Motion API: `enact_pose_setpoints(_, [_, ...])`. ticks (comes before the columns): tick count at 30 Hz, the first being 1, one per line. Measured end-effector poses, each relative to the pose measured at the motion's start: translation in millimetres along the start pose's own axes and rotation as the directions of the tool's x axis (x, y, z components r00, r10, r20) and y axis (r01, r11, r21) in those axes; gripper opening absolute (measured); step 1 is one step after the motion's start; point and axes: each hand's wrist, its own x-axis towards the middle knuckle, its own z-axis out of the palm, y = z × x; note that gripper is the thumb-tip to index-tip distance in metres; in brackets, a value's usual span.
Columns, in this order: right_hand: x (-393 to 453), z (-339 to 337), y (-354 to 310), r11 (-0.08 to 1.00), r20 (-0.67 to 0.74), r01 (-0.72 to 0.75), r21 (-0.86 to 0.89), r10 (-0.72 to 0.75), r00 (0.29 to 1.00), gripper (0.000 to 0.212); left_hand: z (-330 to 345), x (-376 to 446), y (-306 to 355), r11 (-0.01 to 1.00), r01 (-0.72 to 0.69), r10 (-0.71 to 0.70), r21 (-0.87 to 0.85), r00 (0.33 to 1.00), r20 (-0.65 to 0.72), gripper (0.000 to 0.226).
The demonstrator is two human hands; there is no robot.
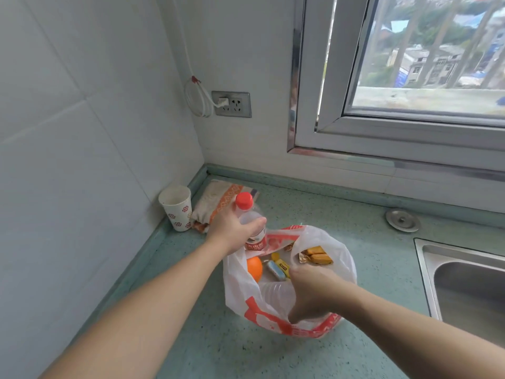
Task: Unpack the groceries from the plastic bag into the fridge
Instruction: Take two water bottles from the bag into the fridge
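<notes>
A white plastic bag (pixel 237 294) with red print lies open on the green counter. My left hand (pixel 232 232) grips a clear water bottle (pixel 252 214) with a red cap, lifted above the bag's far left rim. My right hand (pixel 311 291) holds the bag's near right edge, fingers curled on the plastic. Inside the bag lie an orange (pixel 254 268), a blue and yellow wrapped snack (pixel 278 268), a second clear bottle (pixel 277 294) on its side, and gold-wrapped candies (pixel 317 257). No fridge is in view.
A paper cup (pixel 177 206) and a folded cloth (pixel 218 203) sit in the counter's back left corner by the tiled wall. A steel sink (pixel 464 285) is at the right, with a round metal cap (pixel 402 220) behind it. A wall socket (pixel 231 103) and window (pixel 410 77) are above.
</notes>
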Motion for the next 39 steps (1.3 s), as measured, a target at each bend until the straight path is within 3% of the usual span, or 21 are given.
enact_pose_setpoints(5, [-19,-12,14,0.998,-0.092,-0.043,0.037,0.046,0.995,0.052,-10,-11,15,0.999,-0.026,0.022,-0.036,0.995,-0.096,0.039])
enact_pose_setpoints(10, [-50,-34,52,0.940,-0.122,-0.099,0.326,0.146,0.982,0.072,-13,-17,36,0.989,-0.075,0.042,-0.131,0.970,-0.238,0.044])
enact_pose_setpoints(13, [-73,-46,76,0.842,-0.156,-0.089,0.531,0.201,0.967,0.052,-11,-22,56,0.978,-0.104,0.041,-0.180,0.946,-0.323,0.057])
enact_pose_setpoints(15, [-87,-48,89,0.691,-0.157,-0.049,0.721,0.232,0.960,0.034,-9,-26,69,0.977,-0.100,0.029,-0.186,0.936,-0.351,0.058])
enact_pose_setpoints(16, [-92,-46,95,0.594,-0.161,-0.016,0.804,0.244,0.956,0.037,-8,-28,76,0.977,-0.094,0.024,-0.192,0.940,-0.340,0.055])
enact_pose_setpoints(20, [-108,-34,116,0.131,-0.208,0.184,0.974,0.211,0.955,0.067,-7,-44,102,0.978,-0.101,0.046,-0.183,0.958,-0.282,0.043])
enact_pose_setpoints(22, [-118,-37,119,0.011,-0.293,0.293,0.956,0.107,0.950,0.080,-9,-54,117,0.976,-0.127,0.078,-0.177,0.962,-0.262,0.040])
enact_pose_setpoints(24, [-130,-48,116,-0.009,-0.361,0.361,0.933,0.021,0.932,0.094,-11,-64,133,0.974,-0.166,0.125,-0.157,0.962,-0.241,0.038])
enact_pose_setpoints(27, [-142,-62,108,0.055,-0.420,0.420,0.906,-0.016,0.907,0.093,-12,-81,156,0.968,-0.210,0.179,-0.141,0.962,-0.204,0.039])
enact_pose_setpoints(34, [-167,-62,77,0.280,-0.550,0.510,0.813,0.082,0.831,0.056,-13,-107,179,0.947,-0.288,0.273,-0.141,0.955,-0.113,0.036])
enact_pose_setpoints(39, [-181,-59,76,0.317,-0.586,0.510,0.800,0.230,0.777,0.072,-14,-105,184,0.908,-0.338,0.352,-0.247,0.936,0.014,0.033])
